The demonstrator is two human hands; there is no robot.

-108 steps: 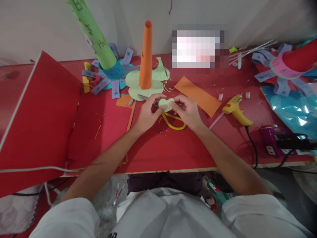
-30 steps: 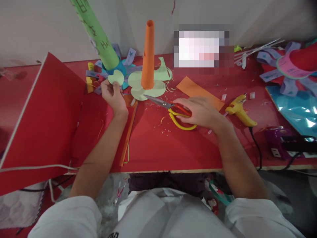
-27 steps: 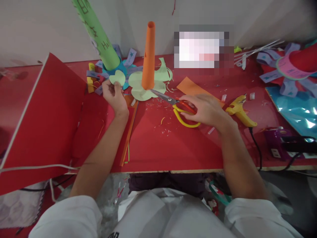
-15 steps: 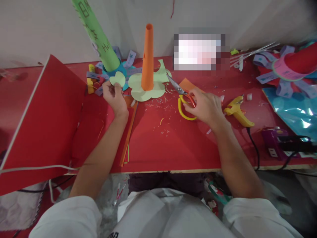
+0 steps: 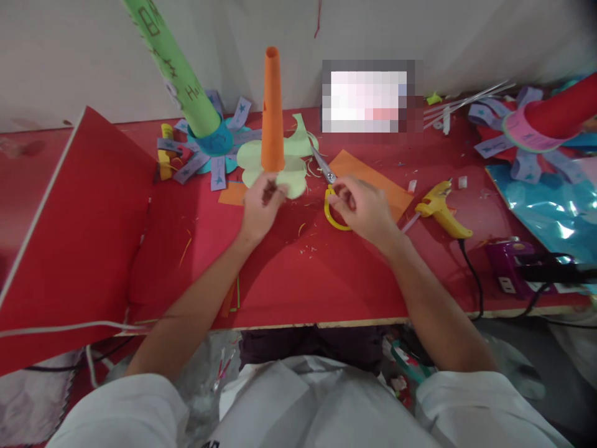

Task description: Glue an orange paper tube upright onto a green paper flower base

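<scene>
My left hand (image 5: 262,205) pinches a small rounded piece of pale green paper (image 5: 295,185) in front of a pale green flower-shaped paper base (image 5: 249,154). An orange paper cone (image 5: 273,115) stands upright on that base. My right hand (image 5: 366,205) hovers over the handle end of the scissors (image 5: 330,177), its fingers loosely curled and apart. The scissors rest on the red table with their blades pointing away, and part of the handle is hidden by the hand. A yellow loop of the handle shows below my fingers.
An orange paper sheet (image 5: 368,177) lies beyond my right hand. To the right are a yellow glue gun (image 5: 443,208) and a purple box (image 5: 508,264) with cables. A green paper tube (image 5: 181,81) leans at the back left, near a raised red board (image 5: 84,236). Paper scraps dot the table.
My left hand has moved right with the green paper piece, from beside the green tube to the cone's base. My right hand's grip on the scissors has loosened, and they have turned slightly.
</scene>
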